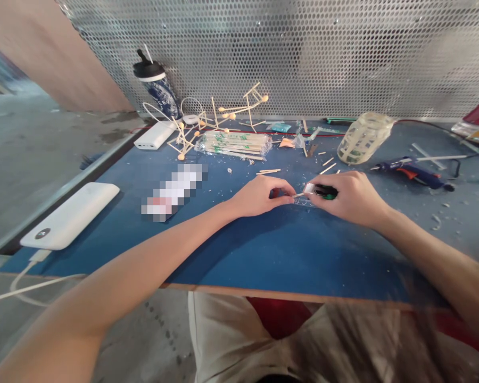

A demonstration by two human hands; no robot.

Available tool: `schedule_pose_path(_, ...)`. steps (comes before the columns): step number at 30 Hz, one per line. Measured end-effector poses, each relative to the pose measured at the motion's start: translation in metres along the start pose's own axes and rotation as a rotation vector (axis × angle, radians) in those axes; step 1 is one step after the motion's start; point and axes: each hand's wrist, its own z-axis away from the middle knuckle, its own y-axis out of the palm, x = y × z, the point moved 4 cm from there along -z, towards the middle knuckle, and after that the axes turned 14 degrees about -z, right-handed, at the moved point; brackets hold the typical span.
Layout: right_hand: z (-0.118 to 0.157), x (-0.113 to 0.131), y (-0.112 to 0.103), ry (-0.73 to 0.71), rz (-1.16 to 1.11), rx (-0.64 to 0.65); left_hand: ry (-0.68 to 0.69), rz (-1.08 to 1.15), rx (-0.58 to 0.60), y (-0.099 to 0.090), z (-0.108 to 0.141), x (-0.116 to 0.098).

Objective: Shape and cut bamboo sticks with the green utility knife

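My left hand (pixel 263 195) pinches a short thin wooden stick (pixel 298 195) between thumb and fingertips, above the blue tabletop (pixel 239 255). Just right of it, my right hand (pixel 349 197) is closed around a cutter (pixel 326 192) with a dark green and black handle. The cutter's pale metal end points left and is near or touching the stick; the exact contact is too small to tell. Several loose stick pieces (pixel 268 172) lie behind the hands, with small scraps scattered around them.
A bundle of wrapped sticks (pixel 235 144), stick models with round joints (pixel 189 139), a tumbler (pixel 158 88) and a white box (pixel 155 135) stand behind. A power bank (pixel 71 215) lies left. On the right are a woven cup (pixel 365 138) and a glue gun (pixel 415 171).
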Motion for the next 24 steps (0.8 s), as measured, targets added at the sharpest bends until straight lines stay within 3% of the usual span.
schedule_pose_path(15, -0.001, -0.008, -0.001, 0.063, 0.002, 0.125, -0.133, 0.132, -0.074, 0.000, -0.001, 0.004)
schedule_pose_path(24, 0.000, -0.013, 0.001, 0.078, -0.093, 0.073, -0.207, 0.198, -0.091, -0.001, 0.001, 0.004)
